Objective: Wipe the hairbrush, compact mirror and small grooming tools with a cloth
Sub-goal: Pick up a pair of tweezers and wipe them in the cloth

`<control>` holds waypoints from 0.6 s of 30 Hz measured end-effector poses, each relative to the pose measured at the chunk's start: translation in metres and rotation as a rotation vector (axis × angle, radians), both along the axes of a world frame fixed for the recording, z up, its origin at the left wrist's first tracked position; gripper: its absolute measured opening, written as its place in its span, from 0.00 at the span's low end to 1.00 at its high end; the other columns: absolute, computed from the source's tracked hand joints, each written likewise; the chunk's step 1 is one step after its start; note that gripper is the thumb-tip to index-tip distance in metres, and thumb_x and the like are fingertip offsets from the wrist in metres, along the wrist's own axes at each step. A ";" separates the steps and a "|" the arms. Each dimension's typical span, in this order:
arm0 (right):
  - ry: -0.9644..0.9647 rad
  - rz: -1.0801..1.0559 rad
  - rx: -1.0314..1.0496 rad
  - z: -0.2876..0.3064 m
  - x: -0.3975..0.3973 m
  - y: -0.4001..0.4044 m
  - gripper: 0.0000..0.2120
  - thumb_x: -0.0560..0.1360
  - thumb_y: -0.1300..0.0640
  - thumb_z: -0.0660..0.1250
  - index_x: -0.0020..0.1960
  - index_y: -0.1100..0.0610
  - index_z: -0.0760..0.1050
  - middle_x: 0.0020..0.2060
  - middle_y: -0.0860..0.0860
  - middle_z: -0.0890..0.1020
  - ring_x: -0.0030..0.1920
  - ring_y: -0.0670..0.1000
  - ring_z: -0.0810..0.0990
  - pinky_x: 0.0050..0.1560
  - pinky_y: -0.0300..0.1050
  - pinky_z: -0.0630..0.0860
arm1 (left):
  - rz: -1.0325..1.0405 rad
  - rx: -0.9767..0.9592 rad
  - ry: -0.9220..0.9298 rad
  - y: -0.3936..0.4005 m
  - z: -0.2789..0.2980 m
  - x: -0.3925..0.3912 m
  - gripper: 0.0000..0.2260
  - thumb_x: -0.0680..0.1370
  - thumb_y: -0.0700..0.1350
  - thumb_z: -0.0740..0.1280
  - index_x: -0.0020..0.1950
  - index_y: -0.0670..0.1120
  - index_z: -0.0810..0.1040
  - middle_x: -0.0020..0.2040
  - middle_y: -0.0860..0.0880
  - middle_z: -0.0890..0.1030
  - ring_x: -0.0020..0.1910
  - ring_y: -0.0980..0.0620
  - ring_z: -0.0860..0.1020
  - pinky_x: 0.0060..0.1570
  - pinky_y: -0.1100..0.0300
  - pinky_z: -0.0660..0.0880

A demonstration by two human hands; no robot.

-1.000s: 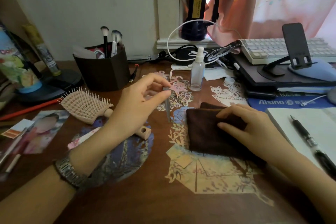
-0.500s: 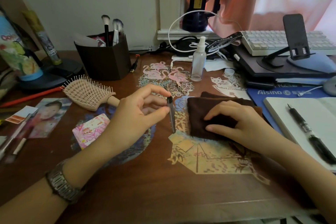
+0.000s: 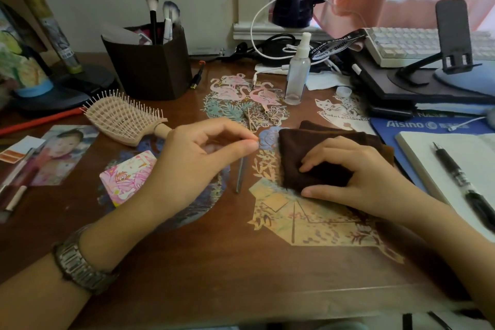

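- Now the left hand (image 3: pixel 198 166) has thumb and forefinger pinched together on the top end of a thin metal grooming tool (image 3: pixel 239 177), which hangs down to the bench (image 3: pixel 214 262) just left of the brown cloth (image 3: pixel 308 153).
- Right hand (image 3: pixel 356 177) lies on the cloth, fingers (image 3: pixel 318 157) curled and pressing, thumb at its near edge.
- Hairbrush (image 3: pixel 120 118) lies well left of the cloth; a pink compact (image 3: pixel 128 177) sits near the left wrist.
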State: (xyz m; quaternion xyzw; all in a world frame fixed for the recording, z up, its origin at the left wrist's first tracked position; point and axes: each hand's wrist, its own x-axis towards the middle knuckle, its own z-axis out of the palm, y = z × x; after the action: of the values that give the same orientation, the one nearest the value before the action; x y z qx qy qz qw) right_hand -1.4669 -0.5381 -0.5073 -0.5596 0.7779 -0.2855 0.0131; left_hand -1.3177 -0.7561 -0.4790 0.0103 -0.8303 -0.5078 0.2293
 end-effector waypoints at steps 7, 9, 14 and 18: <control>0.037 0.003 -0.011 -0.002 0.001 0.000 0.15 0.69 0.39 0.69 0.51 0.46 0.79 0.50 0.39 0.78 0.54 0.45 0.77 0.54 0.46 0.75 | -0.023 0.231 -0.041 0.001 0.000 0.001 0.14 0.69 0.45 0.70 0.53 0.47 0.74 0.48 0.50 0.85 0.35 0.59 0.80 0.43 0.63 0.76; 0.048 0.007 -0.013 -0.002 0.001 0.000 0.15 0.69 0.39 0.69 0.52 0.46 0.79 0.50 0.40 0.78 0.53 0.45 0.77 0.53 0.47 0.76 | -0.015 0.220 -0.052 0.000 -0.001 0.002 0.16 0.70 0.44 0.70 0.57 0.48 0.75 0.49 0.50 0.85 0.36 0.59 0.80 0.45 0.64 0.76; 0.118 0.018 -0.006 0.000 0.004 -0.001 0.15 0.70 0.40 0.67 0.52 0.46 0.80 0.49 0.41 0.78 0.52 0.46 0.77 0.51 0.48 0.76 | 0.013 0.032 -0.078 -0.007 -0.001 0.006 0.12 0.71 0.35 0.72 0.51 0.48 0.81 0.48 0.51 0.84 0.48 0.55 0.82 0.51 0.66 0.77; 0.116 -0.007 -0.043 -0.001 0.006 -0.002 0.13 0.73 0.43 0.66 0.50 0.50 0.82 0.47 0.42 0.79 0.50 0.45 0.78 0.50 0.46 0.77 | 0.050 -0.065 -0.145 -0.013 0.001 0.007 0.11 0.70 0.35 0.74 0.47 0.49 0.82 0.44 0.52 0.84 0.45 0.56 0.83 0.48 0.66 0.79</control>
State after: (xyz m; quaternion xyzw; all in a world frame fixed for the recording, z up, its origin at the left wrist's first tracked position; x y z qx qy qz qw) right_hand -1.4612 -0.5396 -0.5080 -0.5725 0.7731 -0.2694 -0.0450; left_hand -1.3108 -0.7696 -0.4783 0.0605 -0.8602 -0.4728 0.1812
